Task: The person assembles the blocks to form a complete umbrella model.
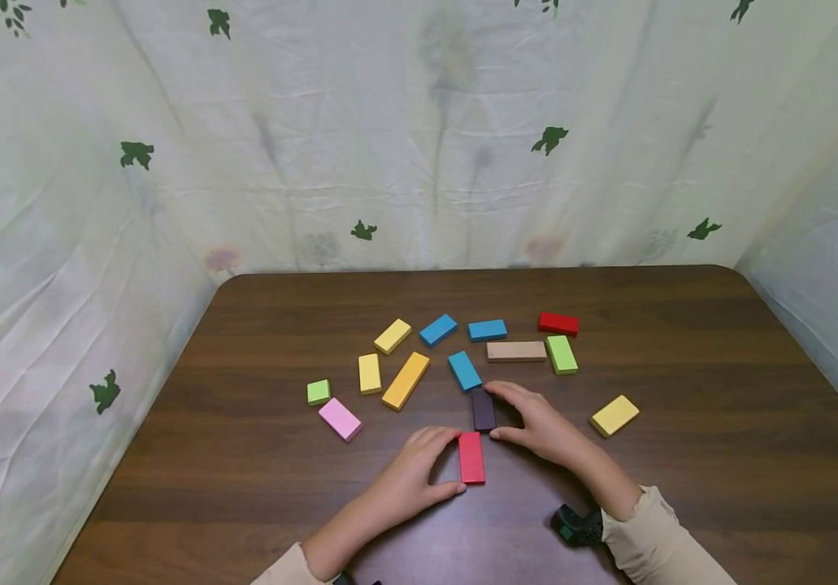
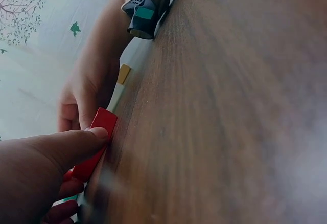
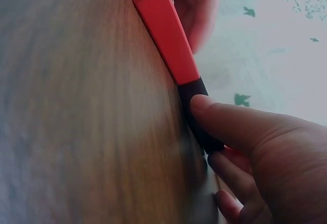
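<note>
The left hand pinches the red block between thumb and fingers, and this block lies flat on the table. The right hand holds the dark brown block in the same way, fingers curled over its far end and thumb at its near corner. The two blocks lie end to end in one line and they look touching (the right wrist view shows the red one meeting the dark one with no gap).

What could go wrong, in my judgement: both blocks are thin and lie flat, so a pinch from the sides can slip, and a push from one hand may turn the other block out of line. Also the two hands are very near each other, so the fingers may bump.

Just beyond the right hand's fingertips lies a blue block, and it stands most in the way of any move forward. Farther beyond it are a tan block and a green block. To the outer side of the left hand lie an orange block and a pink block, well apart from the grip. A yellow block lies outside the right hand, not touching
</note>
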Demonstrator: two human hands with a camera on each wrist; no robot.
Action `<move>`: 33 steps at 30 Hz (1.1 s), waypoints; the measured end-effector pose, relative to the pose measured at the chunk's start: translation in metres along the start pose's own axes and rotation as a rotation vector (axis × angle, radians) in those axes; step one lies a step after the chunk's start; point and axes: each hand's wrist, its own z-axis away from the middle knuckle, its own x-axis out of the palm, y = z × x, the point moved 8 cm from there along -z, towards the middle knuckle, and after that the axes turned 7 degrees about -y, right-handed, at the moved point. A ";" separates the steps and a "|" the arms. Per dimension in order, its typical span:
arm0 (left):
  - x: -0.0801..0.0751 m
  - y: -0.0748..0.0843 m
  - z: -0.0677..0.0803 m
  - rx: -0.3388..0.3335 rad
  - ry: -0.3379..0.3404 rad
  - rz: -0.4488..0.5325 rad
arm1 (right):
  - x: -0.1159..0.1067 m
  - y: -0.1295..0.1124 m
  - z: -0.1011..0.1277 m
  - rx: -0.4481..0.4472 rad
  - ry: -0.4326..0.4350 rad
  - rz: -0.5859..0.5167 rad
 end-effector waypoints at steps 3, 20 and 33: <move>0.000 0.002 -0.001 0.016 0.005 -0.010 | 0.001 -0.002 0.000 -0.008 -0.011 0.009; 0.004 0.008 -0.012 0.021 0.011 -0.058 | 0.005 -0.007 0.002 0.069 -0.037 0.029; 0.005 0.013 -0.020 0.111 0.017 -0.130 | 0.006 -0.003 0.003 0.057 -0.091 -0.018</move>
